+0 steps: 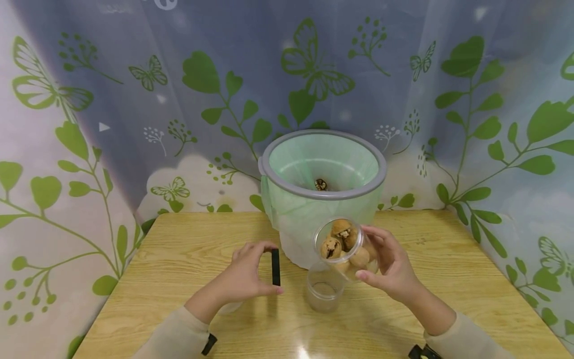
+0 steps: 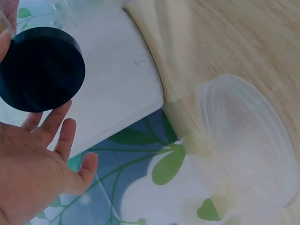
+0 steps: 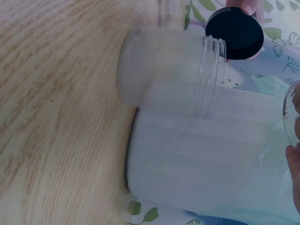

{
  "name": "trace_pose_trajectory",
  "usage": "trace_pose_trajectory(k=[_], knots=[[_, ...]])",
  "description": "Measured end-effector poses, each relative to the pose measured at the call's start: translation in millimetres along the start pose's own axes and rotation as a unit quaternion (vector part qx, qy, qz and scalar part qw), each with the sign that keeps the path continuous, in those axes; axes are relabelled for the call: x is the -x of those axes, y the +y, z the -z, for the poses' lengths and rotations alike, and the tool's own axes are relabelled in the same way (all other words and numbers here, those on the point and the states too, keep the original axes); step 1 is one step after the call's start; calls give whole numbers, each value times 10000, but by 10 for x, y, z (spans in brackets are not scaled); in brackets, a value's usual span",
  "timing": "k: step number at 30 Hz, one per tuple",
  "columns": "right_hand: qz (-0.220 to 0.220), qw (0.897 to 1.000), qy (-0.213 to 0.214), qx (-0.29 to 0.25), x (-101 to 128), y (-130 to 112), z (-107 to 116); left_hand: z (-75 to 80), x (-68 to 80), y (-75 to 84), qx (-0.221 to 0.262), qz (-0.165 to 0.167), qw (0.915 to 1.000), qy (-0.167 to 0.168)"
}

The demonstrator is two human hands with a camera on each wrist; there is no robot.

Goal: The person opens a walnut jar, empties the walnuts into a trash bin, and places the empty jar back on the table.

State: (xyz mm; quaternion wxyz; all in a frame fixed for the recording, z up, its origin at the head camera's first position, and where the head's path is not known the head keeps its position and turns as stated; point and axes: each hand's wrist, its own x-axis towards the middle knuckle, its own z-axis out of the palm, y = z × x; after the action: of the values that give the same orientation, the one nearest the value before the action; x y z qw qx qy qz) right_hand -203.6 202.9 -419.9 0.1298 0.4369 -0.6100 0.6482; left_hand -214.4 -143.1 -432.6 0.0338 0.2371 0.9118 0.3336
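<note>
From the head view, the left hand [image 1: 244,276] rests low over the wooden surface [image 1: 179,259], its fingers pinching a black lid [image 1: 275,267] held on edge. The right hand [image 1: 389,267] grips a clear jar of walnuts [image 1: 344,247], tilted with its mouth toward the viewer, just above an empty jar [image 1: 324,293] standing on the surface. Behind them sits a bin [image 1: 323,192] lined with a pale green bag, one walnut [image 1: 320,185] lying inside. A leaf-patterned curtain [image 1: 89,124] closes off the back.

From the left wrist, the black lid [image 2: 40,68] shows face on above the palm [image 2: 28,173]; the fingers gripping it are mostly cut off. A clear dish-like piece [image 2: 246,140] lies blurred on the surface.

From the right wrist, the empty jar [image 3: 171,70] stands before the bin's white side [image 3: 211,164], the lid [image 3: 236,33] beyond. Only the hand's edge shows.
</note>
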Motion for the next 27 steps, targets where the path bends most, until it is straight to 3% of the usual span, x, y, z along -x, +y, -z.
trace_pose_trajectory(k=[11, 19, 27], knots=[[-51, 10000, -25, -14, 9, -2, 6, -101, -7, -138, -215, -60, 9991, -360], [-10, 10000, -47, -30, 4, 4, 7, -196, -18, -181, -205, 236, 9984, -474], [141, 9999, -44, -68, -6, 11, -2, -310, -38, -237, -584, 53, 9963, -621]])
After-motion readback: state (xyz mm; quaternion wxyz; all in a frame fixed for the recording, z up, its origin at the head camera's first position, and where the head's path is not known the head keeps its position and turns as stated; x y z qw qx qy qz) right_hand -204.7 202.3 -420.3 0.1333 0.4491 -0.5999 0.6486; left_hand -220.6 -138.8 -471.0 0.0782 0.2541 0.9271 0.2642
